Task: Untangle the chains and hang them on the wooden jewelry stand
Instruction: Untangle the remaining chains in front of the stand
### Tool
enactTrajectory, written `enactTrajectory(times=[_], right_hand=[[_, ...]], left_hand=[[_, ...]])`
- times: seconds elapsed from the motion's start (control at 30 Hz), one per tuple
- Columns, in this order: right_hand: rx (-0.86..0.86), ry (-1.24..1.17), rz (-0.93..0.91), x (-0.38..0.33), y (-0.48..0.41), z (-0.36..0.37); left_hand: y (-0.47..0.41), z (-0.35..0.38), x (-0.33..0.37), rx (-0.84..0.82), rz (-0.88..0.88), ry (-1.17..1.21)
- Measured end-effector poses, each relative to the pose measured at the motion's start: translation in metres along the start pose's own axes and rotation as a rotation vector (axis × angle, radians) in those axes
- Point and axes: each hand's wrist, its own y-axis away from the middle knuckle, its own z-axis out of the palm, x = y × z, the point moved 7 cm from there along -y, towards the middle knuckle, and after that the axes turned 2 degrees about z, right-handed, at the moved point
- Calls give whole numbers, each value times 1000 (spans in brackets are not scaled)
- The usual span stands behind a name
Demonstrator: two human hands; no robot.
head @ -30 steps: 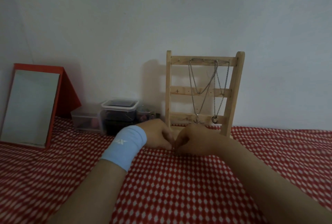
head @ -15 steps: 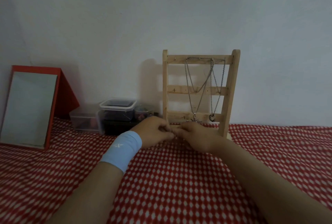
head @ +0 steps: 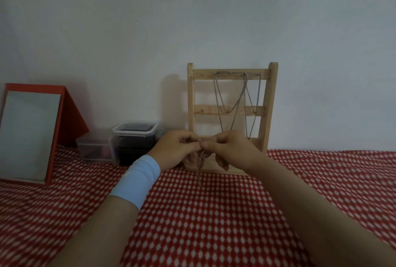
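Observation:
A wooden jewelry stand (head: 270,103) leans against the wall, with silver chains (head: 233,99) draped from hooks on its top bar. In front of its base, my left hand (head: 175,148) and my right hand (head: 230,148) meet fingertip to fingertip and pinch a thin tangled chain (head: 201,159). That chain hangs down between them toward the red cloth. A light blue wristband sits on my left wrist. My hands hide the stand's lowest bar and the pendants.
A red-framed mirror (head: 30,136) stands at the left. Clear plastic boxes (head: 132,142) sit by the wall left of the stand. A red and white patterned cloth (head: 203,213) covers the surface.
Both hands have risen off the cloth and lifted the tangled chain, which now dangles between the fingertips. The view has shifted slightly.

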Motion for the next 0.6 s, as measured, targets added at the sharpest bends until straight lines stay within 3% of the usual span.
enactTrajectory(times=[0.1,0.23,0.4,0.6], right_hand=[[-39,87,-14,-1,0,-4],[-57,341,-28,0,-4,-4],[95,733,-123,-6,-13,-2],[83,773,-86,-9,-10,-4]], left_hand=[[2,2,2,-24,5,-49],[2,8,4,-68,0,-323],[1,10,2,-76,-25,-449],[2,5,9,-9,100,-508]])
